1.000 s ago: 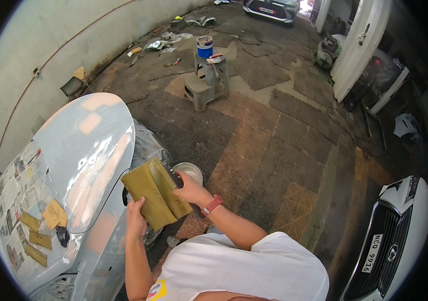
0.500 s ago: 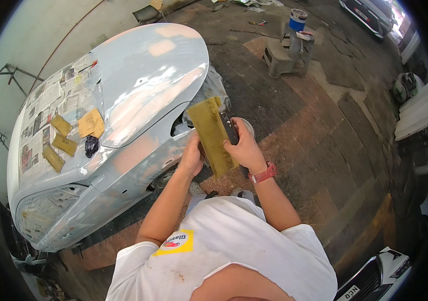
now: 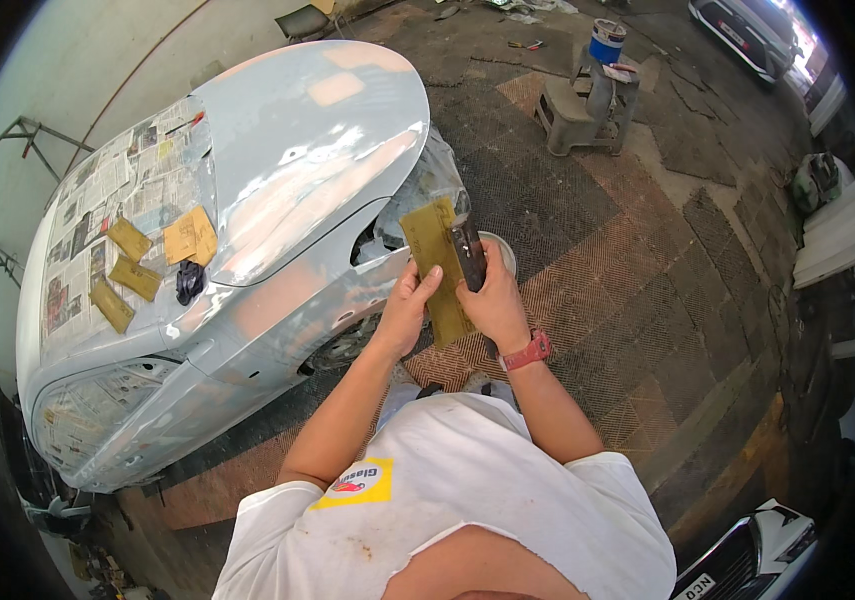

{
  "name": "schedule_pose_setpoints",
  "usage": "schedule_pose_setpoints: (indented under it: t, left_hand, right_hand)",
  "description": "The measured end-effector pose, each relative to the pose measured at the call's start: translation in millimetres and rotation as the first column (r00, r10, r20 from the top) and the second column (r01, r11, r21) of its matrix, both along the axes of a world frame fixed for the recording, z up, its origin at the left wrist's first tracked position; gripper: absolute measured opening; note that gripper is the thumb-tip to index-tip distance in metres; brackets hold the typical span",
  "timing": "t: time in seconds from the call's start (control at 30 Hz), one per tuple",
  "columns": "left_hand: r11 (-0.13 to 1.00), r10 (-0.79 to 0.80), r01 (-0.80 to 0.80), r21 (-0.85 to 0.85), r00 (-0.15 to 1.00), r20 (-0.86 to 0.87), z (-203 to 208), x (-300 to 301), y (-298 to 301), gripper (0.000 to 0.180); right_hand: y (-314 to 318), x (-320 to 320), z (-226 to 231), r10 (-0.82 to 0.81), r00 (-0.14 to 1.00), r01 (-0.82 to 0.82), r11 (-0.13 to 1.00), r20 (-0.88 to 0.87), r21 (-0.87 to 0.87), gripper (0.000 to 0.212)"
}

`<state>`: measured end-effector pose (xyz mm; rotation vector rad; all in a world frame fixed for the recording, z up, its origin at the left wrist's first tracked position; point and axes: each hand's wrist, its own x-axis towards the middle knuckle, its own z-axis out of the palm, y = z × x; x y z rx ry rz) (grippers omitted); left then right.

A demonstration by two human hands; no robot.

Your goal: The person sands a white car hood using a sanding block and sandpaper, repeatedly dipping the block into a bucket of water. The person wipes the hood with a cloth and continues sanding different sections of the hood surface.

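Note:
In front of my chest is a strip of yellow-brown sandpaper (image 3: 431,240), held between both hands. My left hand (image 3: 406,312) grips its left edge, the thumb lying on its face and the fingers behind. My right hand (image 3: 499,300) is closed around a long dark sanding block (image 3: 467,252), which runs along the sheet's right edge. The car body (image 3: 297,160), grey with peach-coloured patches, stands to the left of both hands. Behind the sandpaper, plastic sheeting (image 3: 437,172) covers part of the car's end.
Newspaper (image 3: 87,235) covers the car's glass. Several sandpaper pieces (image 3: 134,278), a folded yellow sheet (image 3: 190,237) and a dark crumpled bundle (image 3: 189,283) lie there. A grey step stool (image 3: 567,115) and blue-banded can (image 3: 606,42) stand far right. Another car's front (image 3: 747,550) is near right.
My left thumb has come over the sandpaper's face, where the fingers were at its edge. The sheet has turned slightly and looks narrower. The whole view has shifted a little.

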<state>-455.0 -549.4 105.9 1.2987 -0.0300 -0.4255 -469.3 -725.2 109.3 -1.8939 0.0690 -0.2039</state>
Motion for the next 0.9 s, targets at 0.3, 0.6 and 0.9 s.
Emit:
schedule_pose_setpoints:
  t: [0.3, 0.6, 0.9]
  left_hand:
    - [0.995, 0.071, -0.074, -0.067, 0.996, -0.06, -11.7, 0.4, 3.1, 0.048]
    - [0.988, 0.043, -0.068, -0.14, 0.984, -0.17, -12.5, -3.0, 5.5, 0.045]
    - [0.958, 0.128, -0.176, -0.228, 0.97, -0.209, -44.3, -14.5, 20.7, 0.051]
  right_hand:
    - [1.1, -4.9, -6.1, 0.003, 0.999, 0.003, 0.992, 0.042, -0.129, 0.067]
    - [38.2, -3.0, 21.7, 0.031, 0.989, -0.023, 0.998, 0.148, -0.054, 0.072]
    - [81.6, -8.3, -20.8, 0.007, 0.985, 0.04, 0.964, 0.175, -0.263, 0.054]
